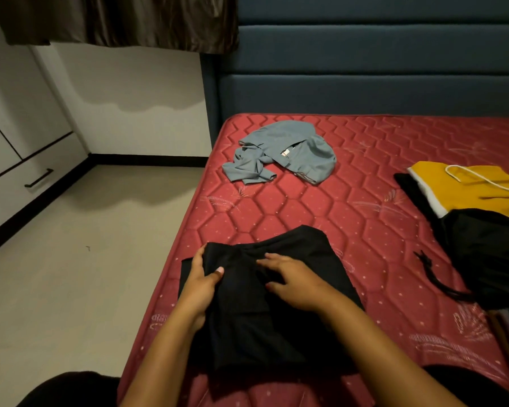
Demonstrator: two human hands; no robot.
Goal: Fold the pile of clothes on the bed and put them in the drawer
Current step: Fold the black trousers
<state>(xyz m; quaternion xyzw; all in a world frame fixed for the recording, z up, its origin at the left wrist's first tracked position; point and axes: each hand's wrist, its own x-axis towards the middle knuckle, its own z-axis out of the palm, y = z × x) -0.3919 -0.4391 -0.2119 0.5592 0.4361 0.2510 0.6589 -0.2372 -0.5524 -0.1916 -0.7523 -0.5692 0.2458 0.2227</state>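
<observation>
Black garment [265,312] mid-fold: left hand [202,282] pinches its edge, right hand [296,282] lies flat; we next fold toward it.

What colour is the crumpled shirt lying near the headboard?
Grey-blue; the crumpled cloth shirt shows best in the head view.

Matt black cloth garment [265,304]; quilted satiny mattress [379,171].
</observation>
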